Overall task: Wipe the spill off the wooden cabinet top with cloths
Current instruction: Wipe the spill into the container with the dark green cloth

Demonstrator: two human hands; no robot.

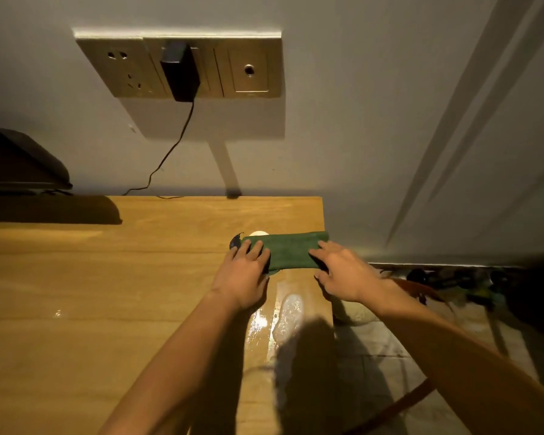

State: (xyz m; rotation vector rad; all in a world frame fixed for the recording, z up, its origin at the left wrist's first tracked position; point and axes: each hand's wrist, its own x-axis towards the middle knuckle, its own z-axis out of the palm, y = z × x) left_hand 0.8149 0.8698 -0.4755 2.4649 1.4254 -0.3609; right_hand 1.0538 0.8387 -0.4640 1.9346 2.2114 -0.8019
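Where the cabinet top (107, 277) meets the wall, far left: a dark curved object (19, 161), kind unclear.
Wall: a socket plate (123, 67) with a black adapter (179, 73) plugged in beside it; its cable (170, 152) trails down to the wood.
Left hand (242, 274): fingers straight and spread, pressing flat on the left end of the green cloth; nothing pinched.
Dark cloth (235, 243): one corner shows past the left fingertips, touching the green one.
Green cloth (291, 249): folded into a strip, lying across the far right end of the top, its right tip at the edge.
Spill (288, 312): a glossy puddle on the wood, just nearer the person than the strip, between the forearms.
Right hand (343, 274): fingers extended, laid flat on the right end of the strip.
Floor, right: dim clutter (453, 284), not identifiable.
Step in hand: cloth set and pressed; the puddle looks unwiped.
Next move, judged: draw the strip back over the puddle under even pressure, keeping water off the right edge.
Writing, brands: none readable.
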